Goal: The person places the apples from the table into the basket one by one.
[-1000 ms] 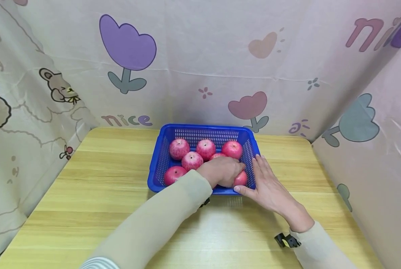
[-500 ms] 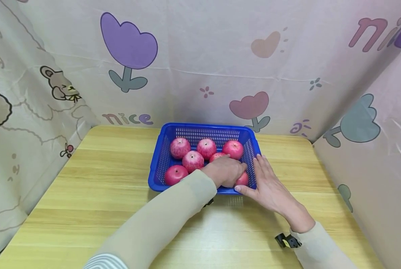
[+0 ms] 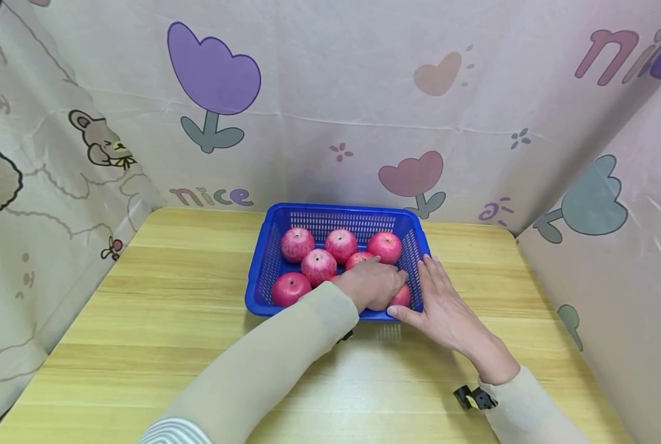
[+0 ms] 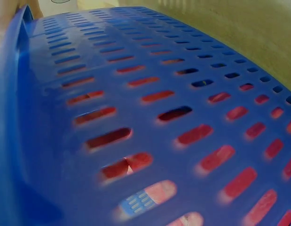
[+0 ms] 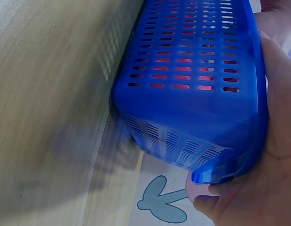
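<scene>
A blue plastic basket [image 3: 303,209] with slotted walls stands on the table, holding several red apples [image 3: 319,265]. My left hand [image 3: 373,283] reaches down into its front right part, fingers bent over an apple [image 3: 401,296] by the front corner; the fingertips are hidden. In the left wrist view the basket's slotted wall [image 4: 51,141] fills the frame, with red fruit showing through the slots. My right hand [image 3: 444,311] lies along the right rim at the front corner, fingers straight and thumb over the front rim. The right wrist view shows that palm [image 5: 272,174] against the basket rim.
The wooden table [image 3: 158,296] extends on both sides and in front of the basket. A printed cloth [image 3: 319,92] hangs behind and along both sides. A small black device [image 3: 475,398] sits at the right wrist.
The view shifted slightly. My left hand stays in the front right of the basket, only a touch further right than a second ago. My right hand has kept its place on the rim.
</scene>
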`<state>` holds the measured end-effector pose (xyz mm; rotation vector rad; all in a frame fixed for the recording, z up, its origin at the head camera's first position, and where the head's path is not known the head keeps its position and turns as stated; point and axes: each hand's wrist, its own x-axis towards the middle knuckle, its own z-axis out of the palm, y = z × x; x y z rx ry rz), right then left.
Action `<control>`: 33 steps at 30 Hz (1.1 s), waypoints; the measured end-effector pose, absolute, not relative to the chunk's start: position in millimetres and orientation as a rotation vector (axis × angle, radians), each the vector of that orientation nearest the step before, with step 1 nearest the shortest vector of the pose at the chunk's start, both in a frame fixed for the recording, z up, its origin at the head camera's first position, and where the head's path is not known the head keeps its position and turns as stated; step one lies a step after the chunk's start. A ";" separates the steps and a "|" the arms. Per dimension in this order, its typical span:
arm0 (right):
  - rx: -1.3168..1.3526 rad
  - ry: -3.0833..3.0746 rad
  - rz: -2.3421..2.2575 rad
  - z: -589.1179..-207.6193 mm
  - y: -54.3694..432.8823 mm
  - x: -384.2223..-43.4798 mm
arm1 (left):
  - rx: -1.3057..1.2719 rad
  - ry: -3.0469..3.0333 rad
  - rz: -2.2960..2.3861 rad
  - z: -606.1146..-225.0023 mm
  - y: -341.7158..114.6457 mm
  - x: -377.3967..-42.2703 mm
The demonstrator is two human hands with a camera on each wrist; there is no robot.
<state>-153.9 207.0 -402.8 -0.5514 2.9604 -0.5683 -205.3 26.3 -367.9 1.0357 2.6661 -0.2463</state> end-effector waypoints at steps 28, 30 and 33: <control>-0.519 2.984 -0.576 -404.1 207.6 -154.6 | 0.983 2.733 0.152 -349.4 -39.5 -200.6; -0.519 2.985 -0.573 -404.5 207.7 -154.9 | 0.929 2.752 0.241 -346.2 -56.8 -197.0; -0.523 2.985 -0.571 -405.1 207.5 -155.4 | 0.824 2.788 0.360 -342.1 -87.1 -187.9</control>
